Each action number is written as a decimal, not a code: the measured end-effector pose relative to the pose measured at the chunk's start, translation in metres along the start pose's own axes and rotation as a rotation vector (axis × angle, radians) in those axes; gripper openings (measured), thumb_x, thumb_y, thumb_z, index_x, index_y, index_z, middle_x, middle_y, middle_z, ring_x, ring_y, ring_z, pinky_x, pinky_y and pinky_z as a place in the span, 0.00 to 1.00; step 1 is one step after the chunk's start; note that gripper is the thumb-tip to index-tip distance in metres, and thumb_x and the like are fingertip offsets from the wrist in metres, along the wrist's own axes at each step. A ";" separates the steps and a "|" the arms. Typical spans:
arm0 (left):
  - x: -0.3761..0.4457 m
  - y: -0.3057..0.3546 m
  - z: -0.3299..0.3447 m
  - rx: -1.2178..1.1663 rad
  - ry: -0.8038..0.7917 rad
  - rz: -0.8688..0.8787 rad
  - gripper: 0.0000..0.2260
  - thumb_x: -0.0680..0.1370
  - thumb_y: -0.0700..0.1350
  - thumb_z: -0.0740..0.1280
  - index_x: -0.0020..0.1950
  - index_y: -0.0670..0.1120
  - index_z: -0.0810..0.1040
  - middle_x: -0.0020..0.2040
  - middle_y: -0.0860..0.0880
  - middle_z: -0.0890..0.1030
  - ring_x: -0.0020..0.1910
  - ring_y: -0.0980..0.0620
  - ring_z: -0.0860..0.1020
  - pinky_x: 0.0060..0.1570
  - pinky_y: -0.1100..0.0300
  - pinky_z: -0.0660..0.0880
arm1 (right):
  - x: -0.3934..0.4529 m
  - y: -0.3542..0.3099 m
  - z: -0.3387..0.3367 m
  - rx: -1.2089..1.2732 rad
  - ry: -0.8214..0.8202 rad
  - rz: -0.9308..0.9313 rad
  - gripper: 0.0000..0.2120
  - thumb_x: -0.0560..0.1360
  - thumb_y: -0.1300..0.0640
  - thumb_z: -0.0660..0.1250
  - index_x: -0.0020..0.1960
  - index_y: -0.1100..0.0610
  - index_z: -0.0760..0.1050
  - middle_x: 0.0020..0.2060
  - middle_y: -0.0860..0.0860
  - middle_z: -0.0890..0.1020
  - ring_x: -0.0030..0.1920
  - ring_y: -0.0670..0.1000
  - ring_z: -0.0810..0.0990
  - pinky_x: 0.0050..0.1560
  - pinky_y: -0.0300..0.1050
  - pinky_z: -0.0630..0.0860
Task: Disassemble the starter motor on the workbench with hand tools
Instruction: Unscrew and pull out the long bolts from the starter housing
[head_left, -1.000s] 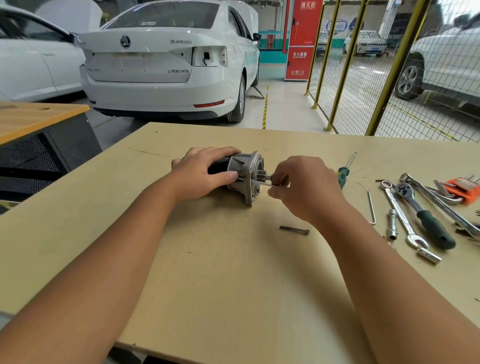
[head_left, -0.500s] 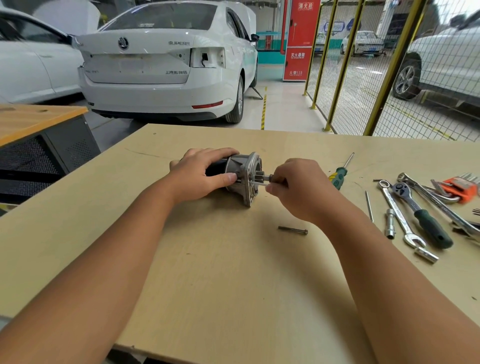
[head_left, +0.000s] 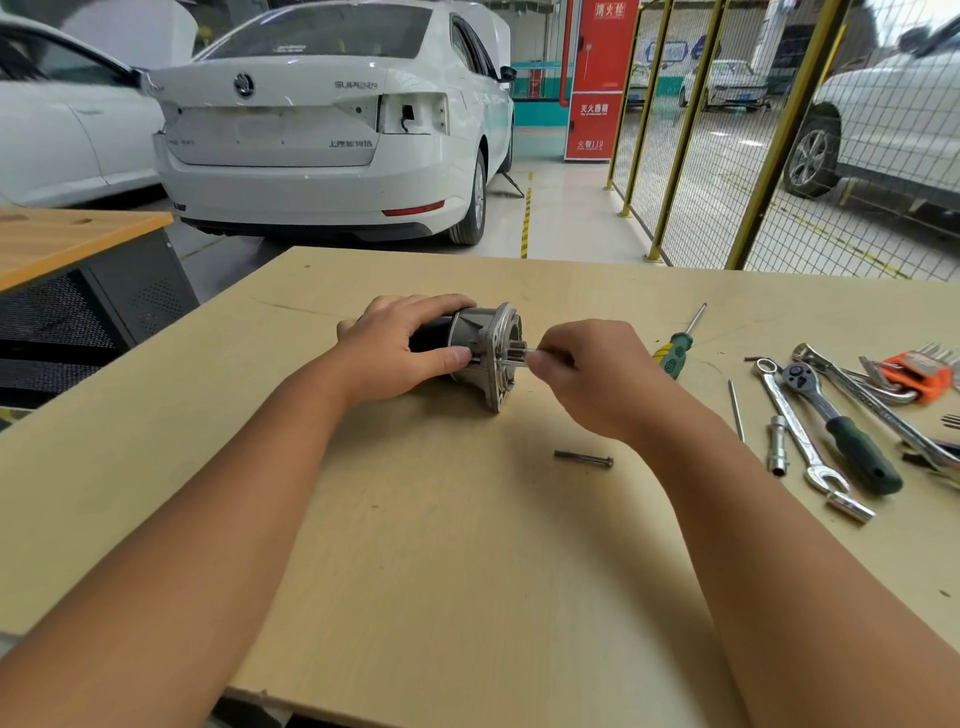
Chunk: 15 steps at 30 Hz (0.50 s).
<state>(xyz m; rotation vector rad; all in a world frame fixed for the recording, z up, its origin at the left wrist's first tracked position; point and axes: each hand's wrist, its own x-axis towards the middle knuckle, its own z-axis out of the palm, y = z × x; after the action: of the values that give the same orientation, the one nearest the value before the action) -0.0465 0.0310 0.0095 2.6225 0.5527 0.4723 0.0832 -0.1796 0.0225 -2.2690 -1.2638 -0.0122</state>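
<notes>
A starter motor (head_left: 480, 353) lies on its side a little above the middle of the frame, on a pale wooden workbench (head_left: 441, 571), its grey flanged end facing right. The left hand (head_left: 400, 348) wraps over the motor's dark body from the left, fingers curled across the top and thumb pressed against the near side of the grey housing. The right hand (head_left: 587, 374) meets the motor from the right, its thumb and fingertips pinched together on a thin metal bolt (head_left: 519, 358) that sticks out of the flange beside the small pinion gear. A second, loose bolt (head_left: 583, 459) lies on the bench below the right hand, apart from the motor. To the right of the hand is a green-handled screwdriver (head_left: 678, 345), tip pointing toward the upper right. Along the right edge of the frame lie a thin metal rod (head_left: 735, 409), a small socket (head_left: 777, 451), a combination spanner (head_left: 800, 431), a ratchet with a dark green grip (head_left: 847, 441) and an orange holder of hex keys (head_left: 919, 374). Beyond the bench, in the upper left, is the rear of a white car (head_left: 322, 130); a yellow mesh fence (head_left: 753, 145) fills the upper right.
</notes>
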 end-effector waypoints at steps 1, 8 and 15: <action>0.000 0.000 0.000 -0.001 0.000 0.000 0.26 0.72 0.70 0.62 0.70 0.76 0.65 0.67 0.69 0.74 0.72 0.55 0.62 0.65 0.43 0.60 | 0.001 0.000 -0.001 -0.024 -0.018 0.005 0.14 0.82 0.50 0.63 0.40 0.54 0.75 0.34 0.49 0.76 0.39 0.52 0.72 0.33 0.42 0.63; 0.000 0.000 0.000 -0.005 0.006 0.002 0.26 0.72 0.70 0.63 0.70 0.75 0.66 0.67 0.69 0.74 0.73 0.54 0.63 0.67 0.42 0.60 | 0.000 -0.003 0.000 -0.156 -0.035 0.039 0.09 0.81 0.47 0.66 0.47 0.51 0.79 0.44 0.50 0.77 0.48 0.55 0.75 0.51 0.54 0.75; 0.000 -0.001 0.000 -0.004 0.002 -0.001 0.27 0.71 0.71 0.63 0.71 0.75 0.66 0.68 0.68 0.73 0.73 0.54 0.62 0.67 0.42 0.60 | -0.002 -0.003 -0.001 -0.148 0.011 0.043 0.08 0.75 0.45 0.73 0.45 0.48 0.77 0.43 0.47 0.79 0.47 0.53 0.77 0.48 0.53 0.77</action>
<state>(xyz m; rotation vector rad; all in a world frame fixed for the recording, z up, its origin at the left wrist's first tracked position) -0.0465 0.0316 0.0089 2.6181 0.5531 0.4752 0.0798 -0.1798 0.0241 -2.4184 -1.2447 -0.1053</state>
